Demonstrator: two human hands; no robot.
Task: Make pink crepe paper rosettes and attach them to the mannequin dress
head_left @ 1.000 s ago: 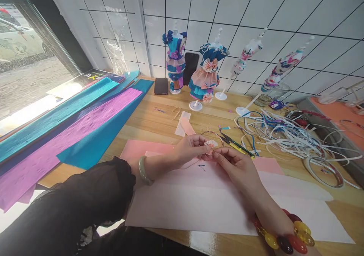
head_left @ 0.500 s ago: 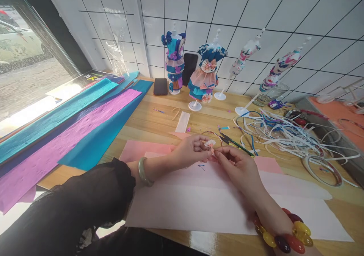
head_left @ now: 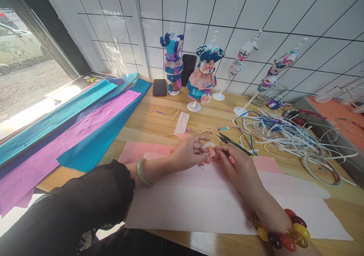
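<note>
1. Paper in two sheets, far left: purple sheet (head_left: 85, 132) and dark teal sheet (head_left: 96, 144), around 9 o'clock, clock centred on the pleated rosette (head_left: 209, 148).
2. Black phone (head_left: 159, 87), flat on wooden tabletop (head_left: 150, 123), toward 11 o'clock.
3. Blue-and-purple dress form (head_left: 174, 64), standing, 11 o'clock.
4. White paper strip (head_left: 182, 123), on tabletop, between 10 and 11 o'clock.
5. Left hand (head_left: 189, 153), 9 o'clock, pale green bangle (head_left: 142, 172) on wrist. Fingers curl in at the rosette's left edge; pinching or only touching, cannot tell.
6. White sheet (head_left: 193, 206), 6 o'clock, spread below both hands; pink sheet (head_left: 136, 149) shows past its back edge.
7. Peach-and-blue dress form (head_left: 202, 76), 12 o'clock, fan-shaped trims on front.
8. Rosette itself: between the two hands, fan folds visible.
9. Right hand (head_left: 234, 163), 4 o'clock; thumb and forefinger pinch the rosette's right side.
10. Black-and-green tool (head_left: 239, 145), 3 o'clock, just beyond right hand.
11. Slim patterned form (head_left: 244, 55), 1 o'clock.
12. Tangle of white and blue strips (head_left: 287, 135), near 3 o'clock.
13. Beaded bracelet (head_left: 288, 242), right wrist, between 4 and 5 o'clock.
</note>
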